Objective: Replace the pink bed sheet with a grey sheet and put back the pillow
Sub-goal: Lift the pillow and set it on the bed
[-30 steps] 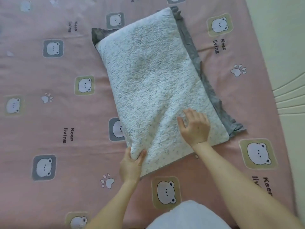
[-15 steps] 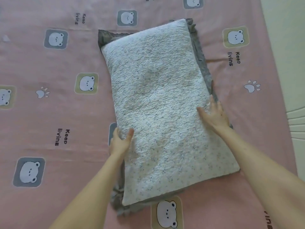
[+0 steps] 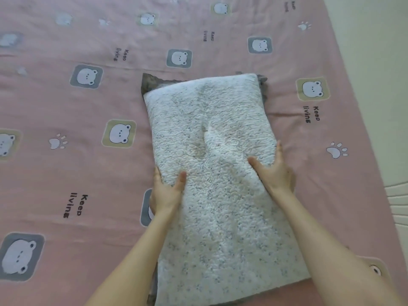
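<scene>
You've got both hands on the pillow here, one on each long side, roughly halfway along it. Your left hand is grasping the left edge: thumb lying on top of the fuzzy white cover, the other fingers tucked down along the side where you can't really see them. Your right hand does the same thing on the right edge, thumb pressed into the top, fingers running up along the side. So both are clamped onto the pillow, neither one loose.

The pillow itself lies lengthwise away from you, tilted a bit so the far end leans left. It's white and fleecy with little grey specks, and there's a dent with a fold in the middle of it, just beyond your thumbs. A grey backing pokes out at the far left corner, a bit at the far right corner too, and along the near left edge by your forearm.

It all sits on the pink sheet, which is spread flat over the bed, with its bear squares, paw prints and "Keep living" lettering. Past the sheet's right edge there's a pale cream surface; can't tell what that is.
</scene>
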Tool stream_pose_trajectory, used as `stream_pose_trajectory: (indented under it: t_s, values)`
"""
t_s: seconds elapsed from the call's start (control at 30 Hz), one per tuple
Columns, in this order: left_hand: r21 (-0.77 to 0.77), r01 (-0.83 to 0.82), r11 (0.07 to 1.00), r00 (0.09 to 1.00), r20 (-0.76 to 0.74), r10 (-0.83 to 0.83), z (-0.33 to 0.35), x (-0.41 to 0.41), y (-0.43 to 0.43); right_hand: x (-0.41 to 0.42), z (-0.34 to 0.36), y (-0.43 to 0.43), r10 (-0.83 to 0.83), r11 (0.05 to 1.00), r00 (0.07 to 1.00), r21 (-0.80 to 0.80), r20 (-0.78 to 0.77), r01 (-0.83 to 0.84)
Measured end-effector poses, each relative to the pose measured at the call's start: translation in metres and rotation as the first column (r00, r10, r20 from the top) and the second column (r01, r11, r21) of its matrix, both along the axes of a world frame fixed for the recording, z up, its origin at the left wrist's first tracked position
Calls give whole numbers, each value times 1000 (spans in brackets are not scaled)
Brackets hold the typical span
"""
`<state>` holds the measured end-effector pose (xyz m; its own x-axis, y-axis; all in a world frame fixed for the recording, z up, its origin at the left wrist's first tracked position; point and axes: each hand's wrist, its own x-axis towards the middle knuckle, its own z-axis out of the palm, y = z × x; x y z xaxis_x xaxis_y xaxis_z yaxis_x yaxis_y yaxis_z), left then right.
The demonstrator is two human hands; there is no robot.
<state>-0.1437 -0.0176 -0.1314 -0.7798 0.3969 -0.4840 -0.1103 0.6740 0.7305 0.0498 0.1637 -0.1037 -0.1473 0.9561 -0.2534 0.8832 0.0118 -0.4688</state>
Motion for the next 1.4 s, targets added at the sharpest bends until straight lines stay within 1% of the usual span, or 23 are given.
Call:
stream_pose_trajectory:
  t_s: [0.07, 0.13, 0.23, 0.3, 0.47, 0.57, 0.63, 0.7, 0.87, 0.97, 1.1, 1.23, 1.33, 1.4]
  values:
    - [34, -16, 999, 1000, 3, 15, 28, 9, -15, 5, 26, -19, -18, 999, 1000, 28, -11, 18]
    - [29, -41, 999, 999, -4, 41, 56, 20, -40, 16, 54, -46, -22, 997, 999, 75, -24, 24]
    - [47, -46, 998, 999, -10, 47, 93, 34, -87, 35, 95, -98, -6, 993, 1000, 122, 18, 3]
    - [52, -58, 997, 998, -18, 59, 115, 40, -119, 48, 115, -139, -21, 993, 999, 115, 38, 16]
    - [24, 57, 998, 995, -77, -55, 169, 41, -185, 65, 157, -229, -74, 995, 996, 76, 59, 70]
    - [-5, 76, 997, 988, -132, -76, 200, 37, -223, 62, 181, -269, -87, 994, 996, 73, 30, 84]
    - [-5, 47, 999, 985, -165, -47, 214, 34, -252, 54, 196, -291, -54, 995, 999, 83, -3, 54]
    - [20, -22, 1000, 983, -183, 25, 231, 32, -283, 42, 213, -310, 3, 995, 999, 102, -43, 1]
    - [105, -198, 975, 938, -268, 219, 277, 20, -366, -9, 251, -355, 225, 964, 970, 163, -95, -208]
    - [145, -295, 944, 887, -325, 327, 303, -2, -419, -55, 279, -390, 356, 917, 923, 243, -144, -316]
    - [210, -382, 900, 816, -380, 435, 330, -51, -493, -127, 309, -448, 492, 851, 853, 307, -176, -427]
    - [296, -443, 846, 747, -400, 531, 343, -116, -570, -207, 323, -513, 566, 808, 793, 343, -226, -479]
    - [329, -465, 822, 726, -389, 567, 351, -170, -628, -271, 328, -565, 581, 803, 770, 340, -264, -489]
    - [346, -476, 809, 713, -388, 585, 356, -205, -664, -310, 330, -597, 588, 798, 765, 340, -262, -497]
